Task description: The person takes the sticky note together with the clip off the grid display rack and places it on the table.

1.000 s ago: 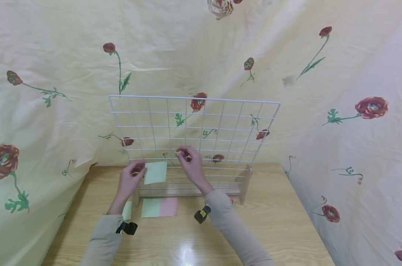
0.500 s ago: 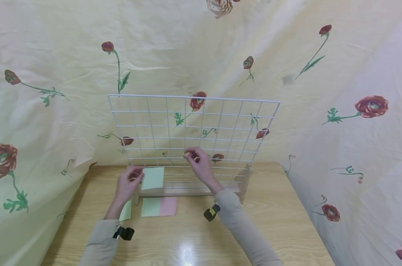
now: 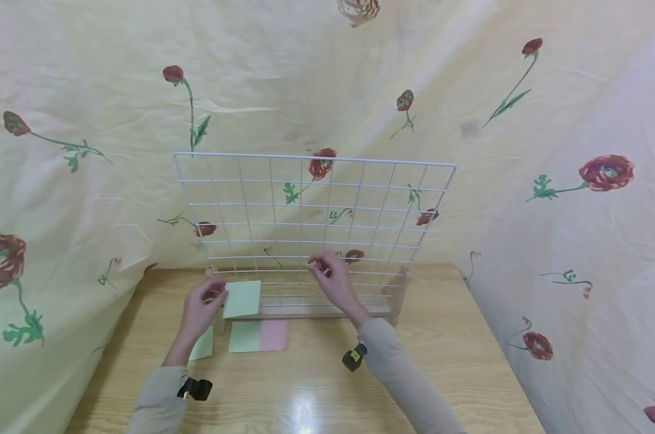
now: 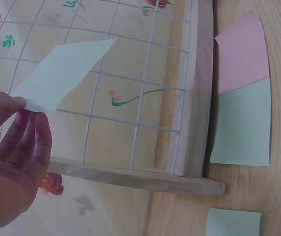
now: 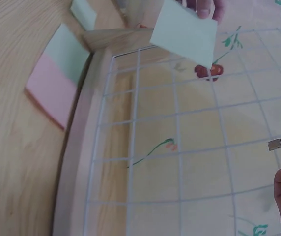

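My left hand [image 3: 201, 307] pinches a pale green paper square [image 4: 64, 73] by one edge, between thumb and fingertips. The square hangs in front of the lower left of a white wire grid [image 3: 316, 208]. My right hand [image 3: 335, 283] pinches a small wooden clothespin [image 5: 279, 143] near the middle of the grid; its tip points left, away from the fingers. In the right wrist view only part of that hand shows, at the right edge.
The grid stands upright on a wooden base [image 4: 199, 98]. Before it lie a green sheet [image 3: 244, 336] and a pink sheet [image 3: 273, 335], with another green sheet [image 3: 202, 345] to their left. A flowered cloth [image 3: 88, 199] surrounds the wooden table [image 3: 316, 386].
My left hand has moved down and left with the green paper square. My right hand, still pinching the clothespin, has moved right and down, so the two hands are farther apart.
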Available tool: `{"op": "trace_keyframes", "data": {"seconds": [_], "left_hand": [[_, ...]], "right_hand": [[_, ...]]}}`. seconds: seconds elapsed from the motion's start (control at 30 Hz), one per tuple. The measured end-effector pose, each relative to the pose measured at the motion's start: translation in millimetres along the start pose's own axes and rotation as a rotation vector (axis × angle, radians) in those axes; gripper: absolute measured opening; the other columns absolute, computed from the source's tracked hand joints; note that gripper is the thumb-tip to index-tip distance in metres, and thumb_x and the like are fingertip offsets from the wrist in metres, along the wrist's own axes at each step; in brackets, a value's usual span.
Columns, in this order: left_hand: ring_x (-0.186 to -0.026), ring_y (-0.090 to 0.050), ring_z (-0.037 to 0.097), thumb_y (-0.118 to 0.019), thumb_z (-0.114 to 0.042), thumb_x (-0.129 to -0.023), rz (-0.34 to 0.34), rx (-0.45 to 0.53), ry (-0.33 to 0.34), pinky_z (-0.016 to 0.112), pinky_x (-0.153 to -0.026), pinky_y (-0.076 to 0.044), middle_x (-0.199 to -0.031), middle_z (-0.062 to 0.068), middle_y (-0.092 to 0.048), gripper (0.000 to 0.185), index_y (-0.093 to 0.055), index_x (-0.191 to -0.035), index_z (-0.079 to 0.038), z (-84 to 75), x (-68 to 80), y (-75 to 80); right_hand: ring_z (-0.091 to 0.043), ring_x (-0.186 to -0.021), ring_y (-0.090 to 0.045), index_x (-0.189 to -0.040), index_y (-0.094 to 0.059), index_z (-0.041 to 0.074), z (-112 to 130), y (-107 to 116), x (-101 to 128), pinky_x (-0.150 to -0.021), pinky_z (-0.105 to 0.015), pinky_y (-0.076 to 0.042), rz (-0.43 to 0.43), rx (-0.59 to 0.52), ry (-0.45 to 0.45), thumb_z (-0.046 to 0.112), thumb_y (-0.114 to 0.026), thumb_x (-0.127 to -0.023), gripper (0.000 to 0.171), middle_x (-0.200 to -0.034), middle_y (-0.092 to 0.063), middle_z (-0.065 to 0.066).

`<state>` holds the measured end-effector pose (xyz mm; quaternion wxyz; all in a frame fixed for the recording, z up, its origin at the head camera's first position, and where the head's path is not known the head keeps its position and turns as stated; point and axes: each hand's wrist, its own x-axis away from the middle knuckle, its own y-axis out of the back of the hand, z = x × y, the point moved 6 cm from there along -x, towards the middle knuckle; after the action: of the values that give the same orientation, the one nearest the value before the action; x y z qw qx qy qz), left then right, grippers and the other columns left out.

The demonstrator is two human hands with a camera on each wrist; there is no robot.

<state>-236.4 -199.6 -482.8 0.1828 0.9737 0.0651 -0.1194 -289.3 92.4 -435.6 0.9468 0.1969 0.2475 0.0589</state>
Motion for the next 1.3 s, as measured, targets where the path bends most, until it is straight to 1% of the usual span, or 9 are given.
{"op": "trace_keyframes", "data": {"seconds": [0.23,0.47,0.6,0.67,0.77,0.9,1.0,1.17,1.3], "left_hand": [[-0.083,-0.059,0.014,-0.063,0.004,-0.09,0.022,-0.023,0.061,0.019,-0.069,-0.052,-0.099,0.017,-0.064,0.023,-0.063,-0.113,0.004,8.1,6.0,0.3],[-0.081,-0.06,0.015,-0.062,0.006,-0.089,0.018,-0.022,0.078,0.02,-0.067,-0.054,-0.098,0.018,-0.063,0.024,-0.065,-0.112,0.002,18.4,11.7,2.8],[-0.084,-0.06,0.018,-0.062,0.004,-0.09,0.028,-0.039,0.095,0.02,-0.068,-0.054,-0.1,0.018,-0.063,0.024,-0.063,-0.115,0.001,21.8,15.5,5.2],[-0.085,-0.06,0.019,-0.061,0.003,-0.091,0.03,-0.042,0.109,0.02,-0.068,-0.054,-0.101,0.018,-0.063,0.024,-0.063,-0.115,0.001,23.4,17.5,7.1],[-0.085,-0.06,0.019,-0.061,0.003,-0.091,0.027,-0.045,0.132,0.019,-0.068,-0.054,-0.1,0.018,-0.062,0.023,-0.062,-0.115,0.002,26.0,19.7,10.2],[-0.083,-0.06,0.017,-0.061,0.005,-0.09,0.017,-0.049,0.149,0.02,-0.067,-0.054,-0.1,0.019,-0.062,0.024,-0.061,-0.114,0.006,30.5,22.3,13.3],[-0.081,-0.06,0.014,-0.062,0.006,-0.09,0.009,-0.049,0.151,0.02,-0.066,-0.054,-0.099,0.02,-0.063,0.025,-0.061,-0.114,0.007,35.0,24.4,15.4],[-0.08,-0.06,0.013,-0.062,0.005,-0.09,0.009,-0.056,0.141,0.02,-0.065,-0.054,-0.098,0.02,-0.063,0.024,-0.061,-0.114,0.007,40.1,29.1,18.9],[-0.08,-0.061,0.016,-0.062,0.004,-0.09,0.021,-0.081,0.131,0.02,-0.064,-0.054,-0.097,0.019,-0.064,0.023,-0.062,-0.113,0.007,43.5,34.1,20.6]], "right_hand": [[-0.014,-0.075,-0.053,-0.103,-0.067,0.005,-17.0,7.7,11.8,-0.058,-0.021,-0.048,0.011,0.013,-0.058,0.003,-0.068,-0.088,0.015,-0.082,-0.055,-0.001],[-0.015,-0.076,-0.054,-0.102,-0.067,0.002,-32.5,18.0,20.7,-0.059,-0.021,-0.048,-0.003,0.006,-0.124,-0.002,-0.068,-0.087,0.016,-0.084,-0.058,-0.002],[-0.017,-0.077,-0.054,-0.103,-0.067,0.001,-40.8,23.0,25.3,-0.059,-0.022,-0.048,0.001,-0.006,-0.162,0.001,-0.067,-0.089,0.015,-0.084,-0.058,-0.003],[-0.018,-0.078,-0.055,-0.104,-0.066,0.0,-43.2,25.1,27.7,-0.06,-0.022,-0.048,0.0,-0.011,-0.164,0.003,-0.067,-0.09,0.015,-0.085,-0.059,-0.004],[-0.024,-0.08,-0.056,-0.105,-0.065,-0.003,-30.0,31.0,30.6,-0.061,-0.021,-0.047,0.008,-0.008,-0.184,0.003,-0.065,-0.09,0.016,-0.087,-0.06,-0.011],[-0.024,-0.085,-0.056,-0.107,-0.064,-0.002,-37.0,36.3,36.6,-0.064,-0.022,-0.048,0.012,0.0,-0.236,0.006,-0.065,-0.091,0.018,-0.091,-0.06,-0.012],[-0.021,-0.088,-0.057,-0.109,-0.065,0.001,-58.5,38.9,41.8,-0.067,-0.025,-0.05,0.006,0.014,-0.244,0.012,-0.066,-0.091,0.021,-0.094,-0.062,-0.006],[-0.026,-0.092,-0.06,-0.11,-0.065,0.001,-64.1,46.3,47.6,-0.067,-0.029,-0.053,0.017,0.074,-0.202,0.011,-0.066,-0.091,0.021,-0.098,-0.065,-0.009],[-0.03,-0.093,-0.061,-0.11,-0.064,-0.001,-70.6,50.8,53.7,-0.065,-0.027,-0.055,0.032,0.082,-0.212,0.01,-0.065,-0.092,0.022,-0.1,-0.066,-0.012]]}}
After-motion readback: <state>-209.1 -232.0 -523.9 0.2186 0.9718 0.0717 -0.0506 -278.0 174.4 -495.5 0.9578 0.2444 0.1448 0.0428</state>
